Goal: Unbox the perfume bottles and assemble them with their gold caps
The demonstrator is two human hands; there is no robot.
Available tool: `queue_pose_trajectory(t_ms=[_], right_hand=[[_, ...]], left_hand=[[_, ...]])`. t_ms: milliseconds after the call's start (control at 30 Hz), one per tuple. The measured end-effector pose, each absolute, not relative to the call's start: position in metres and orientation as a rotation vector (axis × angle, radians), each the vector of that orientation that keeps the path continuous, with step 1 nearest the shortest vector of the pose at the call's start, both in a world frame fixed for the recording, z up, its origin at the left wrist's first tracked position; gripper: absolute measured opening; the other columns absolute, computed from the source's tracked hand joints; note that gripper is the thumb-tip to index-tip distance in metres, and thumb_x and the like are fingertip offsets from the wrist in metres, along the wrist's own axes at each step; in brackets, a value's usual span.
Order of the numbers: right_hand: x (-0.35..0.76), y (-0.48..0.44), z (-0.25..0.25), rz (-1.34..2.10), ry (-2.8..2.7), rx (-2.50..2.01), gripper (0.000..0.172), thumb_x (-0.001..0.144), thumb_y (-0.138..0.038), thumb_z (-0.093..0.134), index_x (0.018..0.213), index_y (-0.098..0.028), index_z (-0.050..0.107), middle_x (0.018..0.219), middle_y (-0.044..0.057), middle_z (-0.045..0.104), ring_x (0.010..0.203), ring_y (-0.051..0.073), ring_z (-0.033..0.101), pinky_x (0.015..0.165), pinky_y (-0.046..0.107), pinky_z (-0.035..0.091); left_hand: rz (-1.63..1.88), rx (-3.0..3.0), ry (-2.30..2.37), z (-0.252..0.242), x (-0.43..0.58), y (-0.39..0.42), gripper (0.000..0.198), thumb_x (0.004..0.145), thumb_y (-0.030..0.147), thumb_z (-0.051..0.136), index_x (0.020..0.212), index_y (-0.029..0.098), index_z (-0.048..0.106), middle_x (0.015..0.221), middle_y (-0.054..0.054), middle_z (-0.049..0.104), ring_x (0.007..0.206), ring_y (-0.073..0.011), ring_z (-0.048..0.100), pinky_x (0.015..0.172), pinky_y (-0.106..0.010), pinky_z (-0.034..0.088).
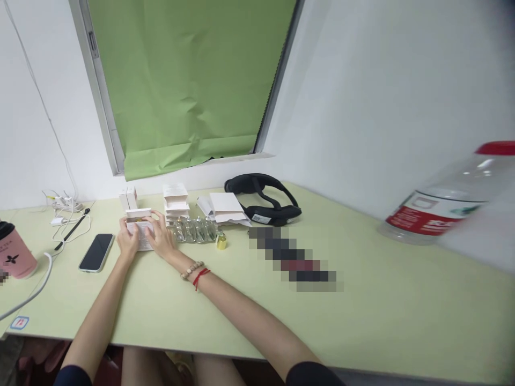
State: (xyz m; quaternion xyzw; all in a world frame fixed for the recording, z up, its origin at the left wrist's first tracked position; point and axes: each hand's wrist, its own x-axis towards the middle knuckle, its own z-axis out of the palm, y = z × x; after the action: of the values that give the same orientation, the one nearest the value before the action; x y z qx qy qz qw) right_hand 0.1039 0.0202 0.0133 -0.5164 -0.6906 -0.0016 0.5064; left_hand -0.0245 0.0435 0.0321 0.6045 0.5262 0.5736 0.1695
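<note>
Here a small white box [139,221], its top flap open, stands on the pale green table [362,300] beside the phone [96,252]; left hand [127,241] and right hand [161,236] grasp its sides, fingers curled.

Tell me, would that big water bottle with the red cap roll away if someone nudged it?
Probably. The water bottle seems to lie on its side on the table, so its round body could roll. It looks clear and mostly empty, so likely light. Thin plastic would dent rather than break.
</note>
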Motion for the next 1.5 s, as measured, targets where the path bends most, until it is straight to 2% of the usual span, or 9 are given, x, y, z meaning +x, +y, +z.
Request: queue_pose_trajectory(t_ms=[267, 367, 467, 567, 767, 900, 1033, 1233, 1500], right_hand=[[0.112, 0.019, 0.044, 0.048, -1.604, -1.405, 0.030, 0.090, -0.041, 0.050, 0.105, -0.024, 0.069, 0.128, 0.008, 0.054, 0.077, 0.014, 0.062, 0.064, 0.027, 0.047], [0.117, 0.016, 0.071, 0.117, -1.589, -1.537, 0.029, 0.080, -0.047, 0.061, 0.077, -0.022, 0.073, 0.109, 0.007, 0.064, 0.073, 0.017, 0.062, 0.064, 0.028, 0.045], [0.119, 0.010, 0.089, 0.258, -1.684, -1.627, 0.021, 0.073, -0.043, 0.066, 0.069, -0.023, 0.074, 0.085, 0.005, 0.069, 0.071, 0.019, 0.062, 0.061, 0.028, 0.041], [0.120, 0.007, 0.089, 0.360, -1.774, -1.616, 0.012, 0.070, -0.030, 0.066, 0.072, -0.024, 0.075, 0.077, 0.004, 0.071, 0.071, 0.020, 0.062, 0.058, 0.027, 0.038], [0.122, 0.014, 0.077, 0.406, -1.825, -1.478, 0.017, 0.078, -0.027, 0.059, 0.075, -0.020, 0.075, 0.085, 0.007, 0.072, 0.071, 0.018, 0.061, 0.057, 0.025, 0.039], [0.126, 0.021, 0.080, 0.350, -1.793, -1.447, 0.019, 0.083, -0.032, 0.060, 0.082, -0.018, 0.073, 0.102, 0.011, 0.069, 0.086, 0.020, 0.063, 0.068, 0.026, 0.046], [0.127, 0.023, 0.083, 0.474, -1.725, -1.439, 0.023, 0.091, -0.033, 0.054, 0.086, -0.015, 0.068, 0.103, 0.012, 0.067, 0.100, 0.021, 0.062, 0.081, 0.029, 0.049], [0.120, 0.018, 0.081, 1.082, -1.274, -1.287, 0.035, 0.098, -0.043, 0.037, 0.116, -0.016, 0.051, 0.128, 0.016, 0.056, 0.082, 0.018, 0.069, 0.053, 0.026, 0.054], [0.121, 0.020, 0.081, 1.365, -0.866, -1.086, 0.047, 0.101, -0.051, 0.024, 0.129, -0.016, 0.039, 0.126, 0.018, 0.059, 0.069, 0.017, 0.070, 0.063, 0.035, 0.060]], left_hand=[[1.616, 1.729, 1.415, 0.035, -0.026, 0.047, 0.041, 0.061, 0.031, 0.078, 0.096, 0.024, 0.058, 0.064, 0.002, 0.059, 0.069, -0.0239, 0.060, 0.065, -0.024, 0.030], [1.681, 1.751, 1.405, 0.032, -0.027, 0.050, 0.041, 0.058, 0.029, 0.079, 0.093, 0.024, 0.058, 0.066, 0.000, 0.060, 0.076, -0.0262, 0.062, 0.069, -0.026, 0.034], [1.680, 1.930, 1.376, 0.028, -0.031, 0.054, 0.038, 0.057, 0.033, 0.081, 0.088, 0.024, 0.061, 0.074, -0.005, 0.065, 0.083, -0.0280, 0.063, 0.073, -0.028, 0.039], [1.584, 2.211, 1.273, 0.027, -0.039, 0.059, 0.034, 0.065, 0.048, 0.078, 0.083, 0.024, 0.063, 0.086, -0.011, 0.069, 0.087, -0.0279, 0.065, 0.075, -0.030, 0.041], [1.500, 2.477, 1.268, 0.032, -0.049, 0.064, 0.040, 0.075, 0.063, 0.066, 0.089, 0.025, 0.066, 0.097, -0.012, 0.070, 0.084, -0.0249, 0.065, 0.076, -0.031, 0.041], [1.525, 2.523, 1.411, 0.035, -0.051, 0.065, 0.042, 0.077, 0.064, 0.064, 0.092, 0.025, 0.067, 0.097, -0.012, 0.070, 0.079, -0.0235, 0.064, 0.075, -0.031, 0.040], [1.660, 2.560, 1.460, 0.034, -0.052, 0.068, 0.047, 0.078, 0.066, 0.062, 0.095, 0.023, 0.066, 0.092, -0.011, 0.071, 0.079, -0.0220, 0.065, 0.072, -0.029, 0.040], [1.774, 2.891, 1.513, 0.033, -0.051, 0.072, 0.047, 0.088, 0.063, 0.050, 0.098, 0.019, 0.063, 0.088, -0.010, 0.071, 0.077, -0.0191, 0.066, 0.067, -0.029, 0.040], [1.688, 3.006, 1.486, 0.031, -0.054, 0.073, 0.042, 0.093, 0.057, 0.045, 0.101, 0.019, 0.063, 0.092, -0.012, 0.071, 0.083, -0.0205, 0.065, 0.073, -0.031, 0.041]])
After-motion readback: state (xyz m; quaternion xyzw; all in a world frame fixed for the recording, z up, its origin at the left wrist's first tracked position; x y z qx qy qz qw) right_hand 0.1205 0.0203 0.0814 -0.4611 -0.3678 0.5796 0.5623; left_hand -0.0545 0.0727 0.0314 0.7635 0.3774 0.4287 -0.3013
